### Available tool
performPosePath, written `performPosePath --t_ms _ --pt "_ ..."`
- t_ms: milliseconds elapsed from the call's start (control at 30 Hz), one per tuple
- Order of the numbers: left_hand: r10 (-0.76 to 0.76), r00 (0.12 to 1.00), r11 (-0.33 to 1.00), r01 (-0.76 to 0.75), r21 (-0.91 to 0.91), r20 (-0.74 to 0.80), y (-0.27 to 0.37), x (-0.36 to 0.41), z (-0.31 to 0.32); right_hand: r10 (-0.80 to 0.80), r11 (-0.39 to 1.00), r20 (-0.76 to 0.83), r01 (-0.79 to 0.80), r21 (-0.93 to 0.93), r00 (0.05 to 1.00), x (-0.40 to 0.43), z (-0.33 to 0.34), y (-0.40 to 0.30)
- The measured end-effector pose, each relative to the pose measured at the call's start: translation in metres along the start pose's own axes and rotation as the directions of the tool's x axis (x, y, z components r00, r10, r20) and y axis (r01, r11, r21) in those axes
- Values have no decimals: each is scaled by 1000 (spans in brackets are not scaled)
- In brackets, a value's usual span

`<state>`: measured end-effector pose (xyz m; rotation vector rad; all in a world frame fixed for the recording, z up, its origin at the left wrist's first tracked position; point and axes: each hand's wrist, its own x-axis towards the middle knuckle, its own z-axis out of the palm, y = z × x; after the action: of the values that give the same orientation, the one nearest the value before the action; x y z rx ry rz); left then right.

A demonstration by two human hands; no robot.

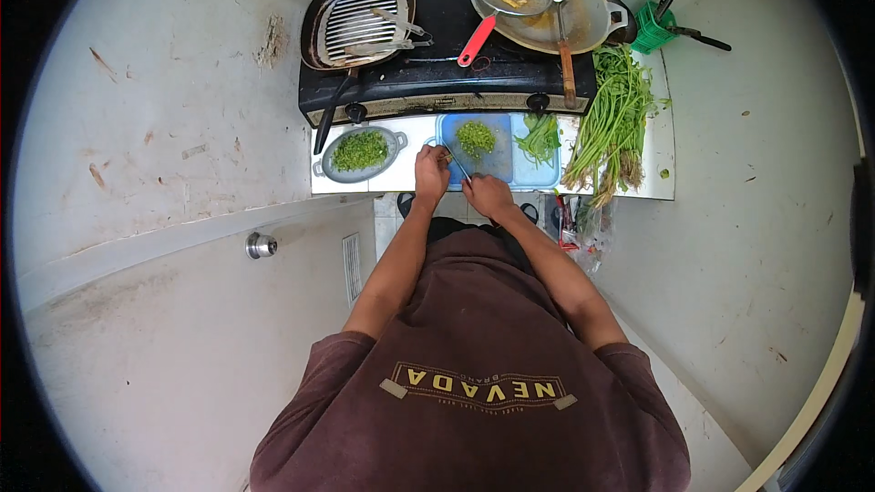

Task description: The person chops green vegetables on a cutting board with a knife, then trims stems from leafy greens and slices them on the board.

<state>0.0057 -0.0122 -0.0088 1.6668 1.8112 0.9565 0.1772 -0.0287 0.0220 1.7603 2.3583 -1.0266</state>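
Observation:
My right hand (489, 195) is closed on a knife (459, 162), whose blade slants up and left over the near left part of a blue cutting board (502, 167). At the blade's left side, my left hand (433, 171) has its fingers bent together near the board's left edge; a small yellowish bit shows at the fingertips, too small to name. Chopped greens (476, 139) lie in a heap on the board, beyond the knife. Uncut leafy greens (539, 138) rest on the light blue right part. More chopped greens (359, 151) fill an oval grey dish (332, 173) at the left.
Behind the board stands a black gas stove (444, 75) with a grill pan (311, 34) and a wok (588, 14). A red-handled strainer (476, 41) and a wooden-handled spatula (567, 72) lie across the wok. Rooted leafy greens (608, 116) and a green utensil basket (653, 31) are at the right.

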Motion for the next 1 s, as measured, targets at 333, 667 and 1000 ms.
performPosePath --t_ms 333,667,1000 --pt "-11 999 999 10 -32 -33 -3 -1 2 31 999 4 -31 -40 999 -2 3 -2" --pt "-39 999 997 37 -67 -25 0 -1 3 -10 999 -17 9 -50 1000 15 -2 -12" --pt "-22 1000 992 20 -124 -12 8 3 3 117 993 -26 -116 34 993 2 -14 5"
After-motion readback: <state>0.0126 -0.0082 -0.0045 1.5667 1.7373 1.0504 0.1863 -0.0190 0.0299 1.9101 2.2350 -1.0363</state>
